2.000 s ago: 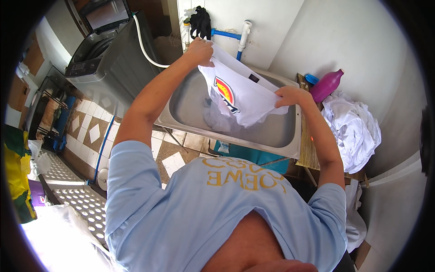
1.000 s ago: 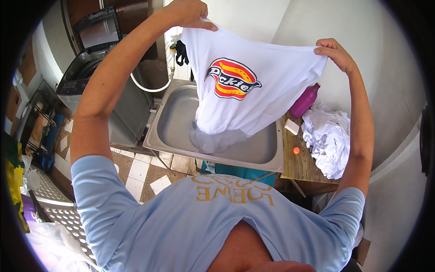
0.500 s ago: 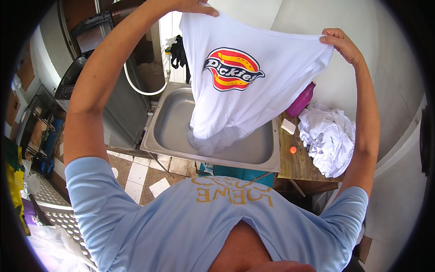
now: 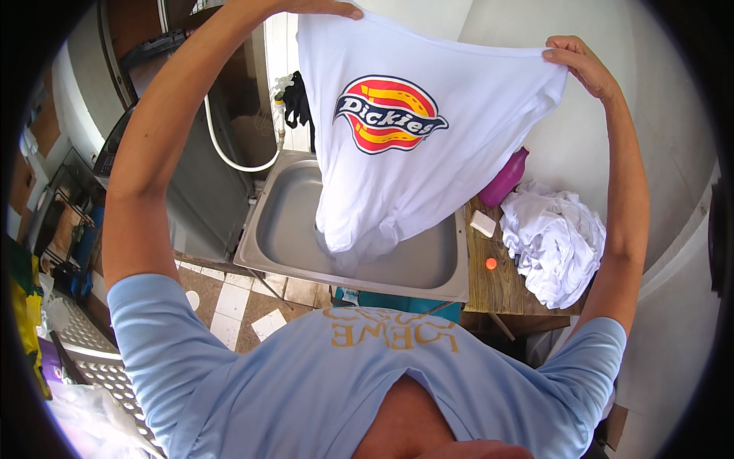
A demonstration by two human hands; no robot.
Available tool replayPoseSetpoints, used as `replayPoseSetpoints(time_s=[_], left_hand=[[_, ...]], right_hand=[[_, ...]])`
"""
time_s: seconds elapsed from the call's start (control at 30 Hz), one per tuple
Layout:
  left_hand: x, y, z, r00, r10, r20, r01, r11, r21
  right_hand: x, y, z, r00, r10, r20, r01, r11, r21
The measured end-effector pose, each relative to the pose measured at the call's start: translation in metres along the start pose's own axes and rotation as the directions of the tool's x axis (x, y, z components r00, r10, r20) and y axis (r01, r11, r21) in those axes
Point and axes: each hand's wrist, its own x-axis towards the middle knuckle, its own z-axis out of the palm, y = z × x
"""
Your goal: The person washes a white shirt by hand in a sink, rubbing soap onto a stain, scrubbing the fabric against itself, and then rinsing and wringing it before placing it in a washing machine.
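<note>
A white T-shirt (image 4: 459,107) with a red, yellow and dark printed emblem is stretched between my raised hands. My left hand (image 4: 325,8), partly cut off by the upper edge, pinches one top corner. My right hand (image 4: 577,63) grips the other top corner between thumb and fingers. The shirt's lower end hangs bunched in the water of a metal sink (image 4: 248,237), where the cloth looks wet and greyish.
On the wooden board (image 4: 480,287) right of the sink are a magenta bottle (image 4: 505,180), a white soap bar (image 4: 482,223), an orange cap (image 4: 491,264) and a heap of white cloth (image 4: 554,237). A washing machine (image 4: 202,191) and a white hose (image 4: 222,153) are at left.
Both hands still hold the shirt up. They have spread slightly farther apart, and the cloth between them looks a little wider. The sink and board appear slightly shifted in view.
</note>
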Motion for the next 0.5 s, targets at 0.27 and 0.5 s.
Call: replayPoseSetpoints(time_s=[0.27,0.5], left_hand=[[-0.002,-0.012,-0.014,0.998,-0.004,-0.062,0.004,1.0,0.004],[-0.052,0.04,0.091,0.994,-0.067,-0.082,0.024,0.897,-0.44]], right_hand=[[0.007,0.0,-0.01,0.998,-0.053,-0.046,0.055,0.998,0.039],[-0.019,0.084,0.109,0.99,0.097,-0.106,-0.012,0.79,0.613]])
